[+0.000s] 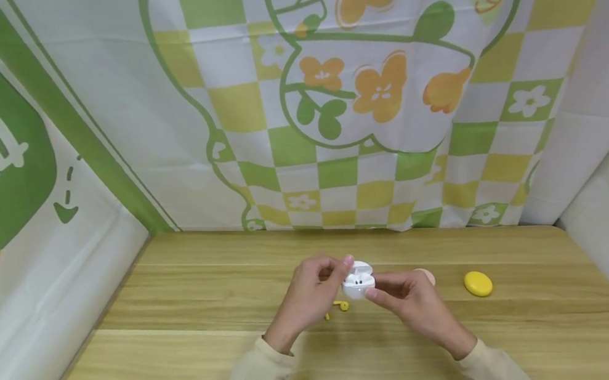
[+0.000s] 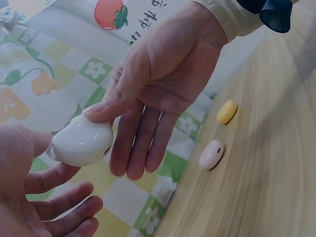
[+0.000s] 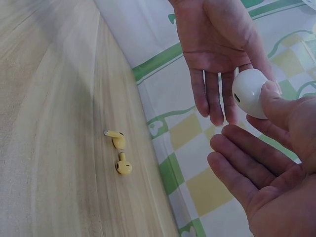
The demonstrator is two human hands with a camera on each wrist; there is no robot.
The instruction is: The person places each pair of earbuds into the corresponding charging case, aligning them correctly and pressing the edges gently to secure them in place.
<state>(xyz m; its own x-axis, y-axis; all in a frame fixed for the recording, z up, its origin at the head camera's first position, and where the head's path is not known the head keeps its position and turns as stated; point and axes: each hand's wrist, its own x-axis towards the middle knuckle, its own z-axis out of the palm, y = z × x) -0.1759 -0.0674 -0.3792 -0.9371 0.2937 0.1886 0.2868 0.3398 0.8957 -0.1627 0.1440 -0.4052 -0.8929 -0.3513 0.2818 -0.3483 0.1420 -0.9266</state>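
A white earbud case (image 1: 360,286) with its lid raised is held up over the table between both hands; white earbuds with dark spots show inside. The left hand (image 1: 315,288) pinches the case at its left end, thumb by the lid. From the other end, the right hand (image 1: 419,305) grips it between thumb and index finger, the other fingers extended. The case's smooth rounded underside faces the left wrist view, where the right hand (image 2: 163,74) is plainly seen. Two yellow earbuds (image 3: 123,167) lie on the table below the left hand.
On the wooden table (image 1: 189,363), a round yellow case (image 1: 478,284) lies to the right. A pink case (image 2: 211,154) sits beside it, partly hidden by the right hand in the head view. A printed checkered curtain (image 1: 336,174) hangs behind the table.
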